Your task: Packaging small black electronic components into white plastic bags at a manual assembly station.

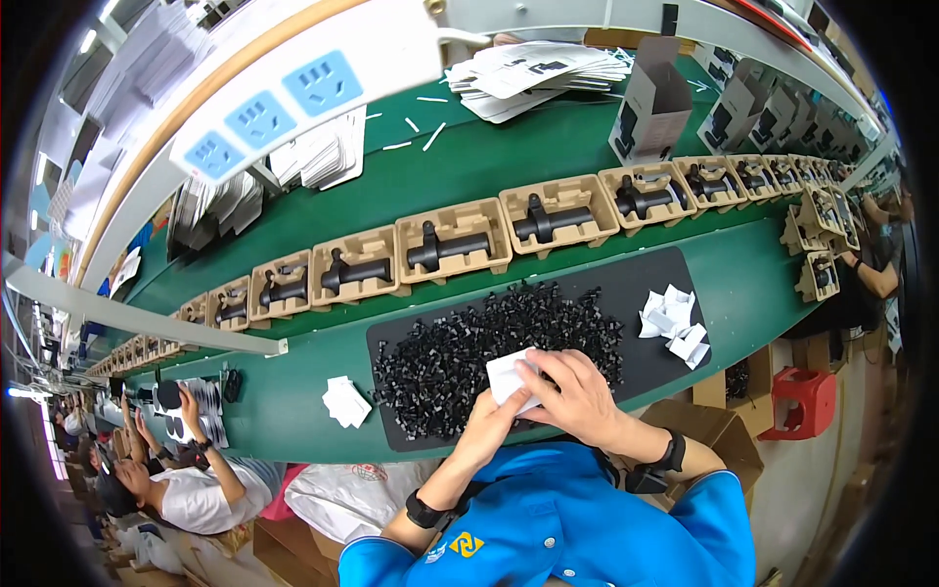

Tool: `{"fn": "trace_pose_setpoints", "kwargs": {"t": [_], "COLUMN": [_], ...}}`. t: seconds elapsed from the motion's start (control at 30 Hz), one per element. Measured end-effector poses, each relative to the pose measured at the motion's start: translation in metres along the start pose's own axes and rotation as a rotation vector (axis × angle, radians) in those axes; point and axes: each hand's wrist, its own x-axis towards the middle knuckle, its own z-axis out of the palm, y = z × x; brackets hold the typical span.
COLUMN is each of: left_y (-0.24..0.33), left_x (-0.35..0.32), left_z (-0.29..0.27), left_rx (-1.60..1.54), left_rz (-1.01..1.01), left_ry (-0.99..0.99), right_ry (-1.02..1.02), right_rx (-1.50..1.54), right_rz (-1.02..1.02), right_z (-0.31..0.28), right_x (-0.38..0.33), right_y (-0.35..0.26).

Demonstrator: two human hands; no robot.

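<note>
Between my two hands is a small white folded paper piece (508,376), held just above the front part of the black pile. My left hand (486,423) grips its lower left side, fingers closed on it. From the right, my right hand (579,396) presses its fingers over the same piece. Beneath and beyond them, a wide heap of small black clip-like parts (489,328) covers much of a dark mat (657,279). Several folded white pieces (671,323) lie loosely on the mat's right side. Left of the mat rests a small stack of flat white pieces (345,402).
Beyond the mat runs a row of brown moulded trays (452,241) holding black devices. Printed cartons (652,103) and paper stacks (533,78) stand farther back. A white power strip (323,83) hangs overhead. Co-workers (201,489) sit at left and right; a red stool (799,403) is at right.
</note>
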Motion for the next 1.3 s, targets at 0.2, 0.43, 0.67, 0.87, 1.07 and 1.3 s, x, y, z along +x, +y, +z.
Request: {"fn": "trace_pose_setpoints", "kwargs": {"t": [0.2, 0.43, 0.67, 0.87, 1.07, 1.3], "left_y": [0.001, 0.004, 0.021, 0.001, 0.004, 0.008], "left_x": [-0.029, -0.054, -0.057, -0.063, -0.082, -0.092], "left_z": [-0.016, -0.033, -0.045, -0.077, -0.134, -0.151], "left_rx": [0.048, 0.067, 0.474, 0.714, 0.374, 0.434], "left_rz": [-0.004, -0.113, -0.083, 0.011, -0.15, -0.044], "left_ry": [-0.073, -0.251, -0.465, -0.314, 0.049, 0.113], "right_ry": [-0.023, -0.378, -1.167, -0.999, -0.393, -0.537], "right_rx": [-0.049, 0.825, 0.631, 0.782, 0.139, 0.138], "right_rz": [-0.177, 0.261, 0.057, -0.054, 0.569, 0.872], "right_z": [-0.005, -0.016, -0.026, 0.023, 0.132, 0.207], "right_x": [0.0, 0.022, 0.028, 0.022, -0.007, -0.017], "right_y": [-0.019, -0.019, -0.054, -0.049, 0.03, 0.042]}}
